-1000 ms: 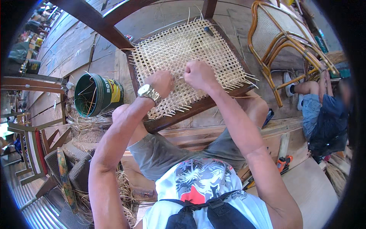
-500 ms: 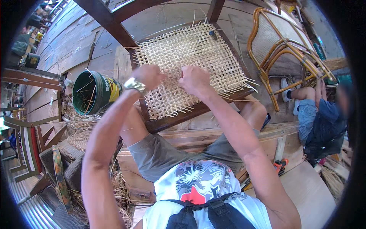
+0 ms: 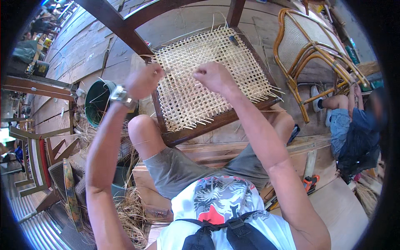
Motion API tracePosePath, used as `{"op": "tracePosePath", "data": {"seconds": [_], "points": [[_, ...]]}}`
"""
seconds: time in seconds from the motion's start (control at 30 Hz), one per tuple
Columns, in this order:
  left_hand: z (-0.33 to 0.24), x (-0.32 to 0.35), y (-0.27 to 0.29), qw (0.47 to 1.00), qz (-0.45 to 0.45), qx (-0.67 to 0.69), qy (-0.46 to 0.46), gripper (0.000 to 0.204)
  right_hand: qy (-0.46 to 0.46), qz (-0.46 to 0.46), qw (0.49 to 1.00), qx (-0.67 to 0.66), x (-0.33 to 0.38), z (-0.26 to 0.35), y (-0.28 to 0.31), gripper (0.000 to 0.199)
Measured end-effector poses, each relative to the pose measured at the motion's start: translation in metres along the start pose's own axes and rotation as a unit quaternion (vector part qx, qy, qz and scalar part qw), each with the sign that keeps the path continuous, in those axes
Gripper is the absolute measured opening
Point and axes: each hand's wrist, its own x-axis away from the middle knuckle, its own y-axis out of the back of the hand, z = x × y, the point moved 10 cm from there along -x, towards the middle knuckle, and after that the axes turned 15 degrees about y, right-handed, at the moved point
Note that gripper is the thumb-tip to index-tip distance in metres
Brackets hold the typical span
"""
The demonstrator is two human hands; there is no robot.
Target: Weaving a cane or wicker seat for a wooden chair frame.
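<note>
A seat panel of woven pale cane fills a dark wooden chair frame before my knees. Loose strand ends stick out along its edges. Over the panel's left edge is my left hand, slightly blurred, with its fingers closed and a watch on the wrist. A thin bit shows by its fingertips, too small to name. My right hand is curled in a pinch above the middle of the weave; whatever its fingers hold is hidden. A small dark tool handle stands in the far right corner of the panel.
A green bucket is left of the seat, with loose cane strips below. At right stands a rattan chair, with another person beside it. An orange-handled tool lies by my right arm.
My left hand has moved left and slightly up, away from my right hand. A thin strand seen between the hands earlier no longer shows there. My right hand has shifted slightly up.
</note>
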Motion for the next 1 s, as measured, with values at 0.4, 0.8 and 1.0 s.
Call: {"op": "tracePosePath", "data": {"seconds": [0.4, 0.8, 1.0], "points": [[-0.058, -0.004, -0.084, 0.962, -0.023, -0.259, -0.083, 0.019, 0.019, -0.179, 0.98, 0.089, 0.034, -0.027, 0.009, 0.018], [-0.001, -0.038, -0.126, 0.942, 0.282, 0.138, 0.117, 0.065, -0.005, -0.08, 0.996, 0.045, 0.013, -0.044, -0.029, 0.02], [-0.006, -0.042, -0.122, 0.982, 0.181, -0.049, 0.002, 0.047, -0.009, -0.072, 0.992, 0.105, 0.012, -0.019, -0.038, 0.021]]}}
